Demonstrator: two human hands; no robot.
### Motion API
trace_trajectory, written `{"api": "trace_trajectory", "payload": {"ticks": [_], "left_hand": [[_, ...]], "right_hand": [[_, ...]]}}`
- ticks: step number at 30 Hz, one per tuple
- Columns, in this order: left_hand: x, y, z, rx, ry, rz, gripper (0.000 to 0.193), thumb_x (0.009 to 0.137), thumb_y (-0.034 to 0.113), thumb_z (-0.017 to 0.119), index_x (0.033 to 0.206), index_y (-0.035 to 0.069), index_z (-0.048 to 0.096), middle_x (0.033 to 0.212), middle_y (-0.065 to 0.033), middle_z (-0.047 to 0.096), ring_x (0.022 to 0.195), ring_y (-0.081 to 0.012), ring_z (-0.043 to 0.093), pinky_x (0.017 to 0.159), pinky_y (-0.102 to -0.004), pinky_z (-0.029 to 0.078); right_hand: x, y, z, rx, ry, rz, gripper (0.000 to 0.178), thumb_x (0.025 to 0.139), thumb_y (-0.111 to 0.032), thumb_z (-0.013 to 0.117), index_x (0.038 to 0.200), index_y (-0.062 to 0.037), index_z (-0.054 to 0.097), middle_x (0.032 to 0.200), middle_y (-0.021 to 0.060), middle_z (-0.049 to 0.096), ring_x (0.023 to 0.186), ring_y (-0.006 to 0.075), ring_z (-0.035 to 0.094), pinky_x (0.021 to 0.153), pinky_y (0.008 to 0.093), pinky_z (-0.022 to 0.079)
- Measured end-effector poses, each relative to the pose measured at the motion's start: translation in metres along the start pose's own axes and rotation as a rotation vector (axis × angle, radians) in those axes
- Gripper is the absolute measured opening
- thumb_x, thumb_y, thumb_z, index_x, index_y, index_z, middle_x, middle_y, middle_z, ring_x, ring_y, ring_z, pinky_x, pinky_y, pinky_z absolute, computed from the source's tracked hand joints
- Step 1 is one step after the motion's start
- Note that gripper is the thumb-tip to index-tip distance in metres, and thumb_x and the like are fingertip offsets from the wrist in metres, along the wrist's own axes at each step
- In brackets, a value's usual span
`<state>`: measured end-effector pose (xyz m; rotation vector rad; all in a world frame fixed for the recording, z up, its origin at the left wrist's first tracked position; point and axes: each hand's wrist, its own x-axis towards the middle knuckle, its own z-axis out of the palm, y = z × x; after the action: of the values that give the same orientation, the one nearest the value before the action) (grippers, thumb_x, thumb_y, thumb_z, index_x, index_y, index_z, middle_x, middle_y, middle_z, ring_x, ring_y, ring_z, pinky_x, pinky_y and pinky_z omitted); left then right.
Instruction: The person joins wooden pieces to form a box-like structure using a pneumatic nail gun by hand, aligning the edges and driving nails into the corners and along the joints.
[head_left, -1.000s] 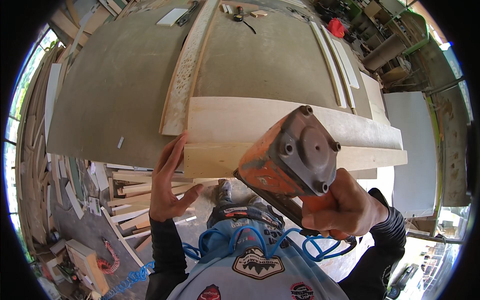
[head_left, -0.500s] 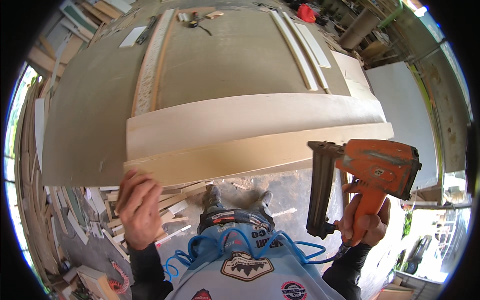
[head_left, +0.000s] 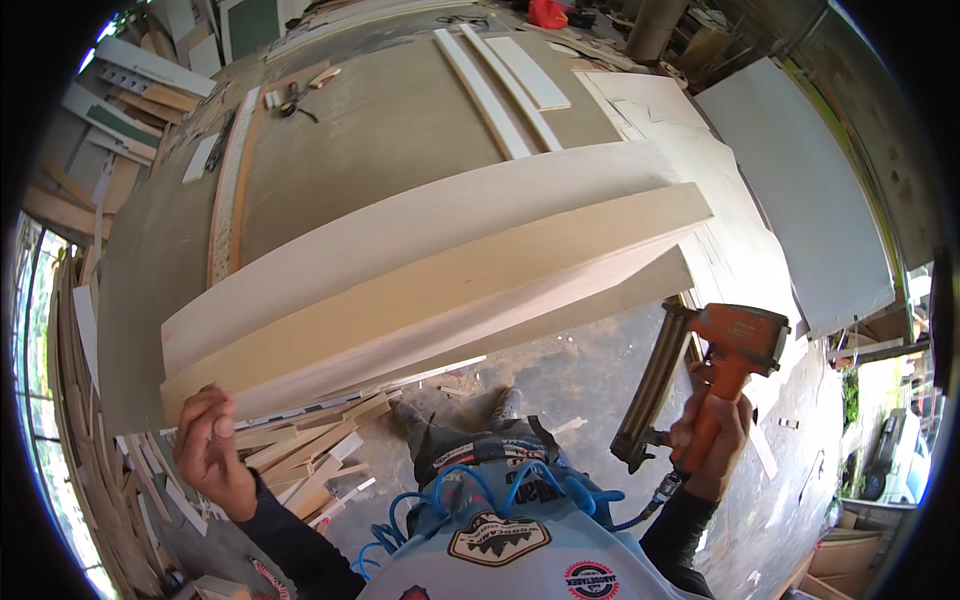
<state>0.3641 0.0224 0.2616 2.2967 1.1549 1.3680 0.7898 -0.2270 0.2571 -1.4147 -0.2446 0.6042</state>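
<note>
left hand (head_left: 212, 455) pinching our board assembly (head_left: 430, 290) at its corner | right hand (head_left: 712, 435) gripping nail gun (head_left: 715, 375) | stiff, light wood; we'd grip edges

— What is the left hand (head_left: 212, 455) on?

— The near left end of a long pale wooden board assembly (head_left: 440, 290), flat boards joined along their edges, jutting over the front edge of the bench (head_left: 380, 130).

— And the right hand (head_left: 712, 440)?

— It grips an orange nail gun (head_left: 712, 370) by the handle, held below the assembly's right end, dark magazine slanting down-left, a blue coiled hose (head_left: 480, 490) trailing from its base.
</note>
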Motion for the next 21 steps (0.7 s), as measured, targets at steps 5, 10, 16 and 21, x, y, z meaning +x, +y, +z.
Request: {"api": "trace_trajectory", "payload": {"ticks": [5,10,16,21], "left_hand": [[0.038,0.081,0.093,-0.136,-0.298,0.087,0.025,0.088,0.010,0.070,0.108,-0.006,0.068,0.103,-0.0185,0.067,0.093,-0.0290,0.065,0.083,-0.0360,0.051],[0.075,0.143,0.189,-0.297,-0.497,0.238,0.038,0.085,0.016,0.074,0.115,-0.005,0.064,0.106,-0.0194,0.065,0.093,-0.0341,0.065,0.085,-0.0380,0.051],[0.113,0.209,0.307,-0.284,-0.562,0.495,0.048,0.086,0.020,0.072,0.127,-0.001,0.057,0.120,-0.0220,0.057,0.109,-0.0386,0.057,0.094,-0.0460,0.046],[0.113,0.244,0.395,-0.006,-0.514,0.476,0.047,0.088,0.022,0.070,0.127,0.000,0.056,0.128,-0.0219,0.051,0.111,-0.0402,0.054,0.095,-0.0481,0.044]], "right_hand": [[0.024,0.017,-0.033,-0.111,0.116,0.188,0.020,0.090,-0.012,0.060,0.103,0.0011,0.055,0.068,0.0095,0.059,0.044,0.0177,0.058,0.037,0.0284,0.046],[0.046,0.057,-0.069,-0.243,0.167,0.194,0.025,0.085,-0.013,0.067,0.101,0.0031,0.056,0.076,0.0085,0.064,0.055,0.0130,0.060,0.049,0.0250,0.048],[0.064,0.106,-0.097,-0.003,0.272,0.183,0.024,0.083,-0.007,0.068,0.102,-0.0001,0.056,0.080,0.0038,0.059,0.064,0.0121,0.058,0.058,0.0267,0.048],[0.105,0.127,-0.115,0.201,0.359,0.204,0.019,0.086,-0.008,0.063,0.101,0.0019,0.057,0.077,0.0081,0.059,0.060,0.0178,0.061,0.049,0.0332,0.053]]}}
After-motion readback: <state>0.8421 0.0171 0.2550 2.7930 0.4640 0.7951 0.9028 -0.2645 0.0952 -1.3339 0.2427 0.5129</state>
